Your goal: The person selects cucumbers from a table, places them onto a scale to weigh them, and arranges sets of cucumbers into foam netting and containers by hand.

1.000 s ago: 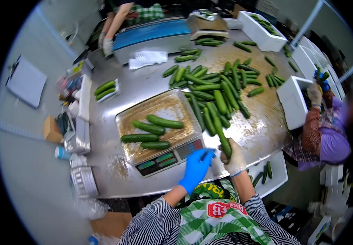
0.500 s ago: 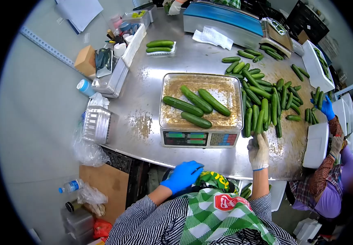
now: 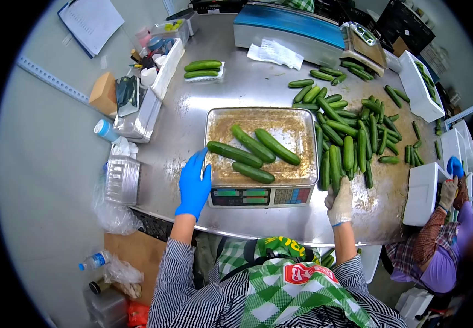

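Note:
Several cucumbers (image 3: 254, 143) lie on the rusty pan of a weighing scale (image 3: 294, 175) with lit green displays. My left hand (image 3: 194, 185), in a blue glove, is beside the scale's left edge, thumb and fingers apart, holding nothing. In a whitish knit glove, my right hand (image 3: 341, 205) is at the near end of the cucumber pile (image 3: 351, 128), right of the scale. Its fingers close around the lower end of a cucumber (image 3: 335, 168), partly hiding it.
Two cucumbers sit on a white tray (image 3: 205, 78) at the back left. A blue-topped machine (image 3: 288, 27) and crumpled white netting (image 3: 275, 53) are behind the scale. Clear plastic trays (image 3: 123, 180) stand left. A co-worker (image 3: 430, 240) handles white boxes (image 3: 423, 194) at the right.
My left hand has risen from in front of my body to the scale's left side. My right hand stays by the pile's near end. The co-worker's blue-gloved hand no longer holds cucumbers over the table.

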{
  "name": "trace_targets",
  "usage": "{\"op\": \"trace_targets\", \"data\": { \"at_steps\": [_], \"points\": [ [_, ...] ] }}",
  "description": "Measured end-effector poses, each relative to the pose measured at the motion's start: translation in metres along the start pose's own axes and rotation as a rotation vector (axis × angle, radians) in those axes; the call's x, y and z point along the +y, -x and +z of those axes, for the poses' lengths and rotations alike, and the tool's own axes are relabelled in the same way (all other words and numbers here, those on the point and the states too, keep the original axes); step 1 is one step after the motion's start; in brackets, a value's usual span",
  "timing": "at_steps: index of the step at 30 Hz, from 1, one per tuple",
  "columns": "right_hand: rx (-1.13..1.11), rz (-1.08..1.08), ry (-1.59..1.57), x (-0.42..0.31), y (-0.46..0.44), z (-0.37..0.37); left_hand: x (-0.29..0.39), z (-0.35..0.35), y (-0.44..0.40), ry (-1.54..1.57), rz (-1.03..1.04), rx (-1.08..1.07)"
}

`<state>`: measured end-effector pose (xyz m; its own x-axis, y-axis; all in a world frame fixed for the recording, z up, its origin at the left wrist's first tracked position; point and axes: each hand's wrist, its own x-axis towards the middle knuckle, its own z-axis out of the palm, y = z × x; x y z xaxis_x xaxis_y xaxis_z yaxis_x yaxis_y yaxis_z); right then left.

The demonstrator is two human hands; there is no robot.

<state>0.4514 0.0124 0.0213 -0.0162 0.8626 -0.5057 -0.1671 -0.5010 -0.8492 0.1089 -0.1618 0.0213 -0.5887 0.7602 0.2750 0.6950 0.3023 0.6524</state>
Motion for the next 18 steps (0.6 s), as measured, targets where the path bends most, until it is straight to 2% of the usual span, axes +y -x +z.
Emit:
{"op": "trace_targets", "data": {
  "at_steps": [2, 4, 5, 6, 7, 8, 10, 12, 13, 14, 16, 17, 18],
  "points": [
    [0.088, -0.089, 0.192, -0.009, -0.012, 0.002, -0.003, 0.019, -0.021, -0.137, 0.140, -0.050],
    [0.109, -0.243, 0.406, -0.018, -0.040, -0.005, -0.007, 0.033, -0.032, -0.194, 0.162, -0.126],
    [0.217, -0.684, 0.818, -0.006, -0.083, -0.026, -0.009, 0.039, -0.035, -0.223, 0.171, -0.141],
    [0.234, -0.665, 0.860, -0.015, -0.093, -0.022, -0.011, 0.043, -0.038, -0.254, 0.180, -0.157],
    [0.251, -0.646, 0.902, -0.028, -0.098, -0.013, -0.010, 0.046, -0.039, -0.153, 0.102, -0.160],
    [0.339, -0.763, 1.113, -0.038, -0.098, -0.003, -0.008, 0.048, -0.039, -0.141, 0.098, -0.148],
    [0.145, -1.029, 1.197, -0.058, -0.070, 0.040, -0.001, 0.053, -0.037, -0.122, 0.090, -0.117],
    [-0.257, -1.340, 1.153, -0.050, -0.047, 0.077, 0.008, 0.060, -0.035, -0.121, 0.040, -0.064],
    [-0.454, -1.009, 1.167, -0.061, -0.011, 0.109, 0.007, 0.066, -0.035, -0.145, 0.066, -0.051],
    [-0.484, -1.173, 1.223, -0.038, -0.017, 0.115, 0.007, 0.071, -0.032, -0.178, 0.077, -0.032],
    [-0.558, -1.078, 1.384, -0.021, -0.020, 0.140, 0.015, 0.076, -0.026, -0.116, 0.091, -0.045],
    [-0.515, -1.238, 1.315, -0.002, -0.035, 0.142, 0.024, 0.076, -0.027, -0.102, 0.066, -0.064],
    [-0.544, -1.248, 1.289, -0.007, -0.035, 0.153, 0.032, 0.073, -0.029, -0.081, 0.042, -0.086]
  ]
}}
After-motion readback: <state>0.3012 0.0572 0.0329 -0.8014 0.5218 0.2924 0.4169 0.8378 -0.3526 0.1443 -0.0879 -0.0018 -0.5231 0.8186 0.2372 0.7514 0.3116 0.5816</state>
